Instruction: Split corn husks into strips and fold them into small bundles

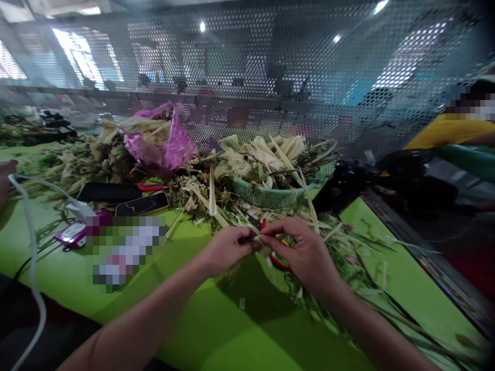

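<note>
My left hand (228,251) and my right hand (309,255) meet over the green table. Both are closed, with thumbs and forefingers pinching a thin, pale dried leaf strip (258,236) between them. Most of the strip is hidden by the fingers. Behind and under my right hand lies a tool with a red loop handle (279,264), partly covered, perhaps scissors. Just beyond my hands stands a green plastic basket (263,197) heaped with dried leaves or husks (266,157). Green and dry scraps (348,242) spread beside my right hand.
A pink plastic bag (158,149) of dry leaves sits back left. Nearby lie a red cutter (152,186), a dark phone (142,204), a black flat case (110,192) and a purple device (73,234) with a white cable (33,257). A perforated metal screen (240,67) borders the table. Someone in yellow (452,129) is at right.
</note>
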Demonstrator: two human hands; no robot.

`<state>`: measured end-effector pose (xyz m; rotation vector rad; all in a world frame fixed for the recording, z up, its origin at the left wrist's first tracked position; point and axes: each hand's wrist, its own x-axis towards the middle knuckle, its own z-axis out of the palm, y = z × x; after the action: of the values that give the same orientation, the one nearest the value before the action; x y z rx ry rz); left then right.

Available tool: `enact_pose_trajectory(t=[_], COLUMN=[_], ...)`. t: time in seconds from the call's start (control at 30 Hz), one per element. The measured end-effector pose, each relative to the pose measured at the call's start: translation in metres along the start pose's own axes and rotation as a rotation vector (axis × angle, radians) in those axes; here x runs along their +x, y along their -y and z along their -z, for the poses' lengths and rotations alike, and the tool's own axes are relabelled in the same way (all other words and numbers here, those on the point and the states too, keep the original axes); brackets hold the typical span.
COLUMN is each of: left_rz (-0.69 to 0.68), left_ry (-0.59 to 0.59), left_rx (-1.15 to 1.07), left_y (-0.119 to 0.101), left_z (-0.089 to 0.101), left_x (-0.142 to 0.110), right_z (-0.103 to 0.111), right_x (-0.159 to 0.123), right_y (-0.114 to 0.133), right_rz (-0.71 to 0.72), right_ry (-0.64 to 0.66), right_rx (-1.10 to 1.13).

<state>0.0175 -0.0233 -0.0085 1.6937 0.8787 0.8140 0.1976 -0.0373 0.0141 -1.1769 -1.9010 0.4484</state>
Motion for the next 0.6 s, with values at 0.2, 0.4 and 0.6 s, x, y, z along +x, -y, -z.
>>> enact_pose_trajectory(t=[0.2, 0.4, 0.6], left_rz=[0.023, 0.038, 0.053], left_ry=[-0.009, -0.010, -0.043], left_rx=[-0.035, -0.061, -0.315], left_y=[0.0024, 0.0083, 0.0065], left_z=[-0.0025, -0.0050, -0.0092], left_x=[0.0010, 0.0012, 0.0033], right_z=[0.0017, -0.0004, 0.0063], right_x=[0.0000, -0.0015, 0.0017], right_y=[-0.0003, -0.0029, 0.0006], right_rz=[-0.042, 0.034, 0.140], right_ry=[0.003, 0.007, -0.128], right_rx=[0.012, -0.034, -0.173])
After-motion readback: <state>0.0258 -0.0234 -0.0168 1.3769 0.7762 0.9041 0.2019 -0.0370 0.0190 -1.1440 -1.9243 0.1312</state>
